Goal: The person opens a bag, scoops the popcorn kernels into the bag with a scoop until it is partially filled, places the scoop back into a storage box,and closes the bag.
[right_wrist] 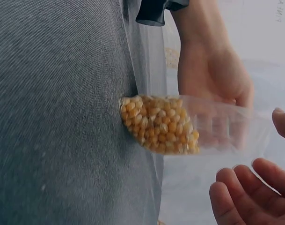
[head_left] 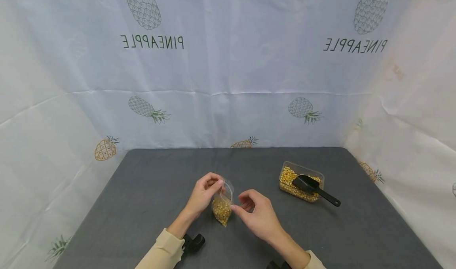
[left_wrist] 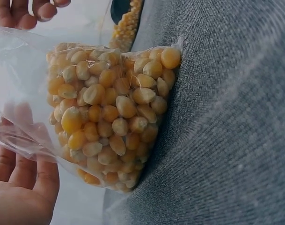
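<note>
A clear plastic zip bag (head_left: 221,210), its lower part full of yellow corn kernels (left_wrist: 109,108), stands with its bottom on the grey table. My left hand (head_left: 202,194) pinches the bag's upper rim between thumb and fingertips. In the left wrist view, fingers (left_wrist: 25,173) of that hand show beside the clear upper part. Just right of the bag's mouth is my right hand (head_left: 260,215), thumb and fingers spread apart and loosely bent. From the right wrist view, its fingertips (right_wrist: 222,176) appear clear of the plastic, with nothing between them and the thumb.
A clear rectangular tub (head_left: 302,170) of corn kernels stands to the right. A black scoop (head_left: 308,184) lies in it, handle over the near right rim. Patterned white cloth (head_left: 228,71) hangs behind the grey table (head_left: 156,205) and at both sides.
</note>
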The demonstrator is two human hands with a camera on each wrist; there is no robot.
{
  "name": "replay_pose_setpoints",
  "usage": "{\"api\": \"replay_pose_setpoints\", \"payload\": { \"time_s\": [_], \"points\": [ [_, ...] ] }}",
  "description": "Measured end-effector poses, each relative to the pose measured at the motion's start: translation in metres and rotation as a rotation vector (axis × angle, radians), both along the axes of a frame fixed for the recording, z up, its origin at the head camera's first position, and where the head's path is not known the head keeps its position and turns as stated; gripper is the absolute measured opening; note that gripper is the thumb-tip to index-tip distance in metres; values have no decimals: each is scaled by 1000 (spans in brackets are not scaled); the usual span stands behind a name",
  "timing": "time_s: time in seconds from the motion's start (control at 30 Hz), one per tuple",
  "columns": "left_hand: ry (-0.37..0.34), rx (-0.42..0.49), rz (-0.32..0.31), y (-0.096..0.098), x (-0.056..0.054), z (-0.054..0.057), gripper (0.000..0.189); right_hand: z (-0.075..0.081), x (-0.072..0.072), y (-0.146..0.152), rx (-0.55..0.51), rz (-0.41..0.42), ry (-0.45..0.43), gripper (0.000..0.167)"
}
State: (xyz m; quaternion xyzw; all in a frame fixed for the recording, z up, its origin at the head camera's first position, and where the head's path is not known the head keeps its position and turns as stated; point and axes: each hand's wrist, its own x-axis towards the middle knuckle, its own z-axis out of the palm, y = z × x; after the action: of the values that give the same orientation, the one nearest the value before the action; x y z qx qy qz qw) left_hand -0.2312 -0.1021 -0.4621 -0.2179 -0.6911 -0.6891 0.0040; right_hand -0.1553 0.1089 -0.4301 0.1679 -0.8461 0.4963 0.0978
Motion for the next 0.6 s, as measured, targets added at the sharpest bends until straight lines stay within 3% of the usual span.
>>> {"api": "replay_pose_setpoints", "payload": {
  "time_s": [0.27,0.4,0.6],
  "points": [
    [33,-30,7,-1,1,-2,18,-4,-2,-12,97,-7,105,10],
    [34,-48,36,-2,1,0,18,-4,-4,-12,86,-3,132,3],
    [41,-44,37,-4,3,3,18,-1,-6,-8,51,-53,144,6]
  ]
}}
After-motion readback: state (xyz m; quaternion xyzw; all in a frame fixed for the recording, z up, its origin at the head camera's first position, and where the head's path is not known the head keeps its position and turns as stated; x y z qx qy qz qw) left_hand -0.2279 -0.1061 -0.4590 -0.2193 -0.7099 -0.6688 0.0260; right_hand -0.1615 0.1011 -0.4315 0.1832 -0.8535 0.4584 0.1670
